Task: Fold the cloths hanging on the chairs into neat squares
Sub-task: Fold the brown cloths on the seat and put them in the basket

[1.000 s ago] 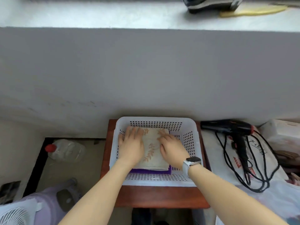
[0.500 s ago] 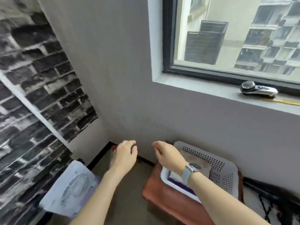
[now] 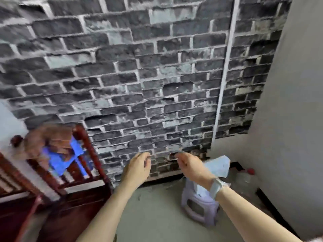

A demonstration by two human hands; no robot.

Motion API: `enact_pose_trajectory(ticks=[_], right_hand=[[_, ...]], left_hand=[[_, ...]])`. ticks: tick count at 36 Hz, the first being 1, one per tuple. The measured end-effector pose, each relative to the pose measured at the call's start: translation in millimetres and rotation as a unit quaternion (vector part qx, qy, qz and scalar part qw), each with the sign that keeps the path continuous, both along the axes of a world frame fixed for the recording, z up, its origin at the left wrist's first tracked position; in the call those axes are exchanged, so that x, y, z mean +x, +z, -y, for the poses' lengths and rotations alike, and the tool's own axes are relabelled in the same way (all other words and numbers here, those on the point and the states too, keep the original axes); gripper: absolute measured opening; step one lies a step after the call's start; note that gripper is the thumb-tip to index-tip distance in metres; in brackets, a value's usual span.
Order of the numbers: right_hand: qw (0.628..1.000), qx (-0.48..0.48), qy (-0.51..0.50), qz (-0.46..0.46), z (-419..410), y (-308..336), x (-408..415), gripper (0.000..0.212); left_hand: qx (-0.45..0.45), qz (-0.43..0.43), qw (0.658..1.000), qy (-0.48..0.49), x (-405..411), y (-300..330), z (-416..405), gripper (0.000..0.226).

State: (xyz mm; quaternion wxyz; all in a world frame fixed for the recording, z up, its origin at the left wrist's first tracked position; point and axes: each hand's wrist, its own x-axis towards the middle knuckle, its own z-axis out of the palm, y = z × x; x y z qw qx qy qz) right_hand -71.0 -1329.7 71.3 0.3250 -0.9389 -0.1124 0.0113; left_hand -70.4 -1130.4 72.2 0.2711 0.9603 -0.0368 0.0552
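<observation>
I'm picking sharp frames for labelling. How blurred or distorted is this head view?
Head view: motion-smeared throughout, worst at the left, where the brown and blue cloths on the wooden chair lose all edges. The left hand and right hand are soft. Wide-angle bending tilts the brick wall. Lighting even, no glare.

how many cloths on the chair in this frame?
2, both blurred: a brown cloth bunched over the chair back at left, a blue cloth below it. More may be hidden.

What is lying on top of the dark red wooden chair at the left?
A brown cloth and a blue cloth hang over the wooden chair. The picture is blurred, and the cloths hide the rail beneath them.
</observation>
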Motion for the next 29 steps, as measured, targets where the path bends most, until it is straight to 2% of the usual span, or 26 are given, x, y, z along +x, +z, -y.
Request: enact_pose_trajectory(ticks=[7, 14, 21, 25, 29], right_hand=[[0.991, 0.001, 0.133, -0.008, -195, 3, 7, 0.03], [0.975, -0.002, 0.22, 0.0, -339, 6, 31, 0.027], [0.971, 0.017, 0.239, 0.009, -448, 1, 83, 0.03], [0.971, 0.024, 0.234, 0.033, -502, -5, 134, 0.026], [0.98, 0.022, 0.187, 0.062, -544, -11, 185, 0.026]], left_hand=[[0.035, 0.021, 0.989, 0.139, -43, 9, -194, 0.032], [0.017, 0.041, 0.965, 0.257, -69, 13, -332, 0.026], [0.005, 0.04, 0.951, 0.305, -47, 16, -424, 0.031], [0.015, 0.056, 0.948, 0.312, -4, 20, -471, 0.032], [0.02, 0.055, 0.953, 0.297, 56, 21, -509, 0.033]])
